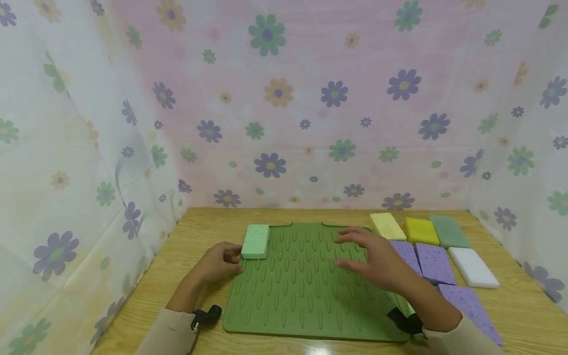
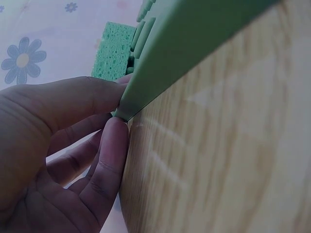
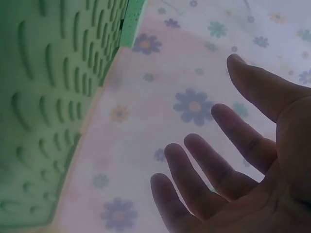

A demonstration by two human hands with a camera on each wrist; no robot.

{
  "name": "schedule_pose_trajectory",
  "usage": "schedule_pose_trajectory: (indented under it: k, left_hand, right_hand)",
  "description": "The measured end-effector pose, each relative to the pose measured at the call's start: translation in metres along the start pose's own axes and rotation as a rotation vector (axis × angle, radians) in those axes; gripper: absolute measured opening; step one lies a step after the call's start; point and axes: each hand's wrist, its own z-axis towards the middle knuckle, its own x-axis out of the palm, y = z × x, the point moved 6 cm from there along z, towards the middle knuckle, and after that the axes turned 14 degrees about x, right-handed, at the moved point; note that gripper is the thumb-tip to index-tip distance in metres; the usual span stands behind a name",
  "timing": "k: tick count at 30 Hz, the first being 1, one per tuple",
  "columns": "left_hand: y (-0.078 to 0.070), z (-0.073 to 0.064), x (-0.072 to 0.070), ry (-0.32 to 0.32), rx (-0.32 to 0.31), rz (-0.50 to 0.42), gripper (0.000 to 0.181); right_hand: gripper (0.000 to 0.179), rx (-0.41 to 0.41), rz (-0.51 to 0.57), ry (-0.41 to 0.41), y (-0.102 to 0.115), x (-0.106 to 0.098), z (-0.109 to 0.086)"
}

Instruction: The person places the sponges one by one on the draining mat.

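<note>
A green ridged silicone mat point(image 1: 301, 276) lies on the wooden table, with a light green sponge point(image 1: 256, 241) on its far left corner. At the mat's left edge is my left hand point(image 1: 220, 261), fingers curled, thumb and fingertips meeting that edge just beside the sponge. The left wrist view shows the thumb point(image 2: 104, 94) against the mat's side, with the porous sponge point(image 2: 114, 51) behind it. Above the mat's right side hovers my right hand point(image 1: 377, 256), fingers spread and holding nothing. The right wrist view shows its fingers point(image 3: 209, 165) apart from the mat.
Right of the mat lie several sponges: pale yellow point(image 1: 388, 226), bright yellow point(image 1: 421, 231), grey-green point(image 1: 450, 231), white point(image 1: 474, 267) and several purple ones point(image 1: 436, 264). A pale green item point(image 1: 405, 304) is partly hidden under my right wrist. Floral curtains point(image 1: 310, 123) surround the table.
</note>
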Motion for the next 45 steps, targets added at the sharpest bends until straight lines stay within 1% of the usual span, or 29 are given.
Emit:
schedule_pose_trajectory:
  k: [5,8,11,14,18,21,24,31,35,37,42,45]
  left_hand:
    - [0.004,-0.002,0.001,-0.004,-0.015,-0.003,0.063]
    - [0.005,-0.003,0.001,-0.001,-0.014,-0.013,0.064]
    - [0.004,-0.004,0.002,0.006,-0.001,-0.027,0.064]
    - [0.004,-0.004,0.002,0.006,0.0,-0.03,0.064]
    - [0.004,-0.003,0.001,-0.005,-0.012,-0.012,0.063]
    - [0.004,-0.003,0.0,-0.009,-0.013,-0.004,0.063]
    - [0.003,-0.003,0.0,-0.007,-0.011,-0.014,0.063]
    - [0.003,-0.003,0.0,-0.006,-0.014,-0.028,0.063]
    - [0.002,-0.001,0.001,-0.002,-0.009,-0.026,0.063]
    - [0.002,-0.001,0.0,-0.002,-0.004,-0.019,0.063]
    - [0.002,0.001,0.0,-0.008,-0.011,-0.009,0.062]
    - [0.003,0.001,0.0,-0.011,-0.015,-0.007,0.062]
  right_hand:
    - [0.041,0.023,-0.025,0.001,-0.017,-0.008,-0.003]
    - [0.039,0.042,-0.043,0.008,-0.029,-0.013,-0.005]
    - [0.039,0.064,-0.051,0.018,-0.042,-0.02,-0.01]
    - [0.039,0.069,-0.041,0.034,-0.055,-0.029,-0.016]
    - [0.04,0.07,-0.035,0.055,-0.071,-0.039,-0.022]
    - [0.039,0.091,-0.03,0.073,-0.085,-0.044,-0.025]
    - [0.041,0.107,-0.015,0.095,-0.097,-0.05,-0.029]
    - [0.045,0.073,-0.034,0.124,-0.118,-0.067,-0.043]
    - [0.049,0.087,-0.032,0.153,-0.139,-0.08,-0.046]
    - [0.051,0.11,-0.015,0.182,-0.15,-0.086,-0.047]
    - [0.047,0.159,0.007,0.262,-0.177,-0.097,-0.051]
    - [0.042,0.201,-0.01,0.297,-0.19,-0.102,-0.055]
